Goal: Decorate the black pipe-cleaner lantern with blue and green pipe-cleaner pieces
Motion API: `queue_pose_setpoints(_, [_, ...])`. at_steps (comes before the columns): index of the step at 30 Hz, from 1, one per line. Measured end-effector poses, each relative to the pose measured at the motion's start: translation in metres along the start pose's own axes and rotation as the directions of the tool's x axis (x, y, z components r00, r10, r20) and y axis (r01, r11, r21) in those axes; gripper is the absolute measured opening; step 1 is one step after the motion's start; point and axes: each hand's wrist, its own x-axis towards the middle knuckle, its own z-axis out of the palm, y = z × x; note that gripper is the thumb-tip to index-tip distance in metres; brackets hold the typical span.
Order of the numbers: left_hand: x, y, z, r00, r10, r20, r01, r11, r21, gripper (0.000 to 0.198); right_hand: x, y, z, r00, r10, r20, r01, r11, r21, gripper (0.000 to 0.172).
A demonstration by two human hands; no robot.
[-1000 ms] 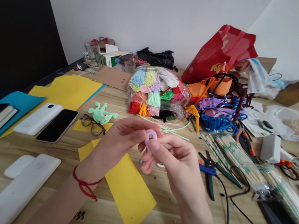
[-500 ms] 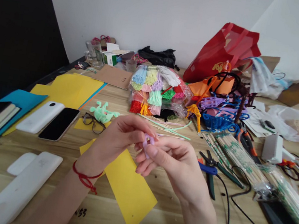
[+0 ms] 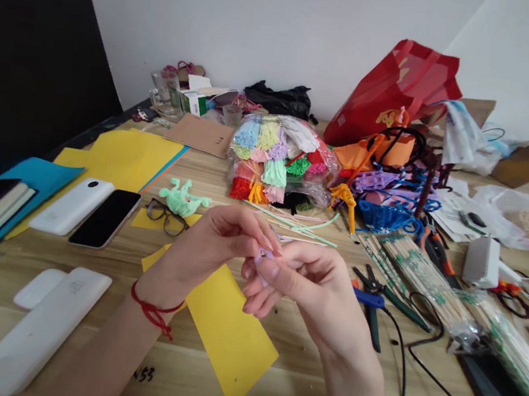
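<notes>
Between the fingertips of both hands is a small lilac pipe cleaner [image 3: 264,254], bent into a little loop and mostly covered by fingers. My left hand [image 3: 227,239], with a red cord at its wrist, pinches it from the left. Thumb and fingers of my right hand [image 3: 303,285] close on it from the right. Under the hands lies a yellow paper strip [image 3: 231,334] on the wooden table. Just beyond the left hand sit a mint-green pipe cleaner figure [image 3: 183,198] and a pair of glasses [image 3: 167,217]. Loose pipe cleaners and thin sticks [image 3: 305,228] lie behind the fingers.
A clear bag of coloured pipe cleaners [image 3: 278,160] stands at the back. On the right are pliers [image 3: 374,287], bundled wooden sticks [image 3: 428,279], a black cable [image 3: 408,384] and a red bag [image 3: 398,92]. A phone [image 3: 106,219] and white power banks [image 3: 71,206] occupy the left.
Both hands have shifted very slightly to the right. The fingers have closed in over the lilac loop, so less of it shows.
</notes>
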Motion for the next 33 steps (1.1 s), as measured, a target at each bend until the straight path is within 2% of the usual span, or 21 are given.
queue_pose_setpoints(6, [0.000,0.001,0.000,0.999,0.047,-0.006,-0.047,0.999,-0.003,0.019,-0.003,-0.003,0.000,0.998,-0.057,0.009,0.058,0.996,-0.066,0.019])
queue_pose_setpoints(8, [-0.002,0.002,0.000,0.999,0.043,-0.028,-0.042,0.999,0.034,0.015,-0.003,-0.003,0.000,0.992,-0.116,-0.039,0.110,0.985,-0.130,0.017])
queue_pose_setpoints(10, [-0.005,0.004,0.003,0.994,0.049,-0.097,-0.037,0.991,0.126,0.011,-0.003,-0.001,0.000,0.962,-0.234,-0.138,0.195,0.948,-0.252,0.011])
queue_pose_setpoints(12, [-0.007,0.006,0.007,0.979,0.081,-0.188,-0.032,0.967,0.252,0.008,-0.002,0.002,-0.001,0.905,-0.366,-0.217,0.259,0.878,-0.403,0.004])
queue_pose_setpoints(14, [-0.009,0.008,0.012,0.962,0.136,-0.237,-0.041,0.929,0.367,0.010,0.000,0.005,-0.001,0.869,-0.425,-0.253,0.271,0.837,-0.475,0.005])
queue_pose_setpoints(16, [-0.012,0.009,0.015,0.958,0.182,-0.221,-0.054,0.873,0.485,0.012,0.002,0.007,-0.001,0.880,-0.392,-0.268,0.247,0.860,-0.446,0.013])
queue_pose_setpoints(19, [-0.017,0.013,0.015,0.973,0.186,-0.139,-0.037,0.715,0.698,0.008,0.005,0.009,-0.002,0.906,-0.321,-0.275,0.206,0.904,-0.375,0.022])
queue_pose_setpoints(22, [-0.023,0.017,0.014,0.986,0.148,-0.082,-0.011,0.542,0.840,0.008,0.007,0.009,-0.006,0.927,-0.298,-0.229,0.198,0.905,-0.378,0.020])
queue_pose_setpoints(24, [-0.027,0.019,0.013,0.990,0.124,-0.065,-0.001,0.470,0.883,0.007,0.008,0.009,-0.010,0.928,-0.318,-0.194,0.215,0.883,-0.417,0.016])
queue_pose_setpoints(26, [-0.028,0.020,0.014,0.993,0.098,-0.063,0.012,0.450,0.893,0.004,0.009,0.007,-0.012,0.932,-0.322,-0.165,0.225,0.873,-0.434,0.016])
queue_pose_setpoints(29, [-0.028,0.019,0.017,0.987,0.108,-0.116,0.043,0.523,0.851,0.004,0.011,0.003,-0.014,0.972,-0.204,-0.120,0.155,0.932,-0.328,0.024])
queue_pose_setpoints(31, [-0.026,0.018,0.018,0.974,0.165,-0.153,0.039,0.543,0.839,0.007,0.014,0.001,-0.015,0.991,-0.100,-0.093,0.075,0.968,-0.238,0.029])
queue_pose_setpoints(33, [-0.024,0.018,0.018,0.960,0.250,-0.127,-0.012,0.487,0.873,0.008,0.016,0.000,-0.017,0.995,-0.031,-0.094,0.015,0.986,-0.169,0.031])
